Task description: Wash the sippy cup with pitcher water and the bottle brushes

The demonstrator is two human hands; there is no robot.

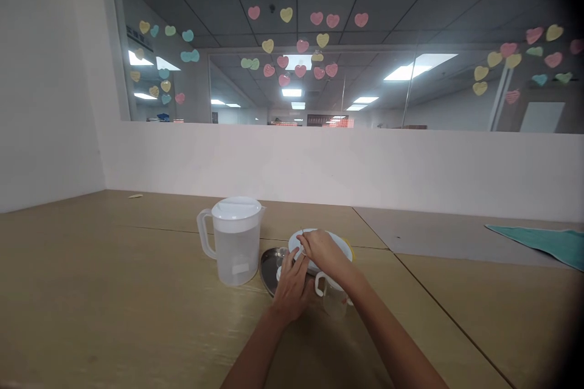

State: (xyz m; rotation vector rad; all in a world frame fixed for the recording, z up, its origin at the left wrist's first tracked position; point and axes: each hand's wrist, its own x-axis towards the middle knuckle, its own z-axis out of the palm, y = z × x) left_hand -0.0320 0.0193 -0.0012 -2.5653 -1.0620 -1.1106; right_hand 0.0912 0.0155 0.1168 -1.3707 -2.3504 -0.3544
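Over the metal tray (267, 272), my left hand (292, 289) curves its fingers around something its own back hides. A small clear container with a white part (281, 255) shows just beside those fingers. My right hand (323, 250) is above and to the right, its fingertips pinched together. A thin tip pokes up at the pinch, but what it belongs to is too small to name. Behind the right hand lies a round white plate (335, 242). Below its wrist stands a small clear cup with a white handle (335, 302), partly covered by my forearm.
A translucent pitcher with a white lid (237, 249) stands left of the tray. Something yellow (350, 247) shows at the plate's right edge. A teal cloth (542, 242) lies far right on the wooden table (114, 298). A low wall with a window stands behind.
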